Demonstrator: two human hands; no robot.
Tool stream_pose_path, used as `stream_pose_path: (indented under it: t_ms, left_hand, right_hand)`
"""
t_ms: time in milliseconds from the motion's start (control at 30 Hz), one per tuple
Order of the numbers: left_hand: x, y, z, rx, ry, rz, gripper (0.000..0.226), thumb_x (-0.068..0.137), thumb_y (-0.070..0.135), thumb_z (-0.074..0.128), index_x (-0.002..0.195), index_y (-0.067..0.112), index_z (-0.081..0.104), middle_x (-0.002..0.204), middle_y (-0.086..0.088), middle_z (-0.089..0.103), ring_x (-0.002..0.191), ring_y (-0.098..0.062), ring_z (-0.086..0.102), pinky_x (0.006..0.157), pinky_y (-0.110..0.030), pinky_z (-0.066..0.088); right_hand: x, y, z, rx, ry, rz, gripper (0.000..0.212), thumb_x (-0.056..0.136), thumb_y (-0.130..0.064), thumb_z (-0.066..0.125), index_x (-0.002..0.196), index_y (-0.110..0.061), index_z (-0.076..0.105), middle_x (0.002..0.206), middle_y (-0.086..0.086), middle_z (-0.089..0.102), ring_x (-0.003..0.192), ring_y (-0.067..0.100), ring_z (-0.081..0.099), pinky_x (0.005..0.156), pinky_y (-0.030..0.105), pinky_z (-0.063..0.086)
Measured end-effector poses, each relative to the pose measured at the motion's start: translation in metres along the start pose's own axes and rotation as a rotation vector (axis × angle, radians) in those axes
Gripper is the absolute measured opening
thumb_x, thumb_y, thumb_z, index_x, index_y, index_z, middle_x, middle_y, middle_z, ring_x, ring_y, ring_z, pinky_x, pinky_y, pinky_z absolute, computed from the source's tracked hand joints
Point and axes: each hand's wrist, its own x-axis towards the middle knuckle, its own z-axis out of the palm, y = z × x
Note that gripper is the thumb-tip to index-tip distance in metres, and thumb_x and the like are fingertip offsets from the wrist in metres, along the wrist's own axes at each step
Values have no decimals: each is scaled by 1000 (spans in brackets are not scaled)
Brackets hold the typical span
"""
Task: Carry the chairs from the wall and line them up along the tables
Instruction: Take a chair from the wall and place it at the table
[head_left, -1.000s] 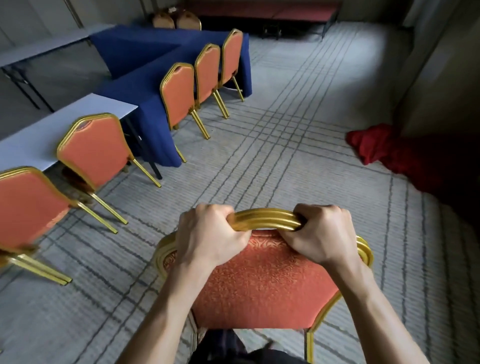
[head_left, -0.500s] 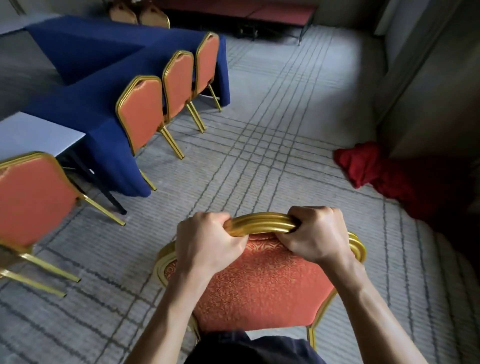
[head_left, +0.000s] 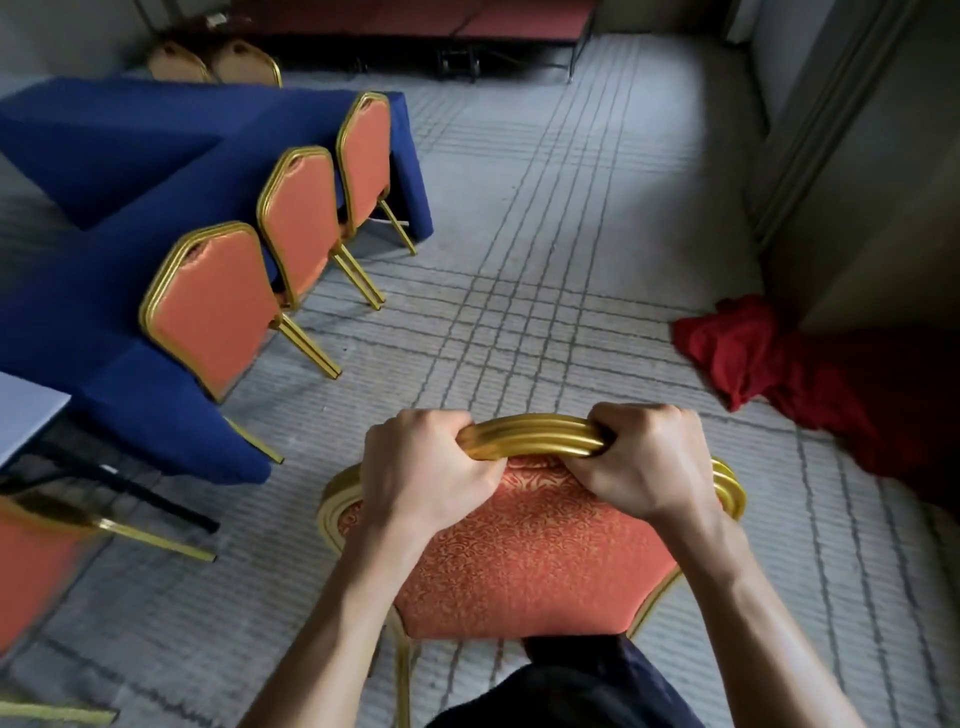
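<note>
left hand (head_left: 423, 467) and right hand (head_left: 641, 460) both grip top rail of carried chair (head_left: 524, 561), right of blue-draped table (head_left: 104, 291).

The chair (head_left: 524, 551) at lower centre has a glossy ribbed gold metal frame and patterned orange fabric, the table (head_left: 104, 291) at left matt blue cloth.

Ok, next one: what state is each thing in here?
held chair: upright, top rail gripped by both hands
left hand: curled round the top rail
right hand: curled round the top rail
chairs by blue table: standing in a row, backs outward
red cloth: crumpled on the carpet
</note>
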Motion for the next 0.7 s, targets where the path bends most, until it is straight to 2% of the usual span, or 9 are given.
stream_pose_path:
  t_ms: [100,200,300,433,533,700]
  left_hand:
    - [59,12,22,13,-56,-6,48,67,56,67,52,18,42,47,2,51,51,-25,53,52,-31,35]
    - [128,27,45,17,-12,-8,48,66,57,65,53,18,41,50,-2,55,56,-31,59,53,-33,39]
    - [189,43,53,-13,8,6,46,67,54,64,52,18,39,48,-2,51,54,-31,56,51,-33,41]
    - [264,51,81,-11,-1,45,44,68,50,66,52,21,36,46,4,45,49,-26,51,50,-31,31]
    - [307,41,112,6,-36,54,42,68,51,63,52,24,35,47,6,46,49,-25,54,51,-29,29]
    - [411,19,168,-18,-41,9,43,68,50,68,53,20,42,51,0,57,53,-27,59,52,-29,31]
  right_hand:
    - [49,38,17,1,-45,32,41,65,-55,60,55,-24,36,51,1,58,57,35,60,52,34,49]
    - [112,76,27,-2,-36,30,40,64,-59,54,56,-22,39,55,1,61,62,33,63,56,33,47]
    - [168,106,27,-16,0,25,39,62,-55,56,58,-18,48,56,2,62,62,33,64,55,32,45]
    - [236,143,41,-2,45,-5,33,60,-51,57,56,-23,39,53,2,59,55,32,62,50,30,42]
    - [276,166,67,36,30,-27,32,61,-50,57,58,-28,33,52,0,57,53,30,61,50,29,40]
    - [377,206,121,-13,17,-57,40,63,-53,54,54,-28,25,51,0,55,51,28,58,52,26,33]
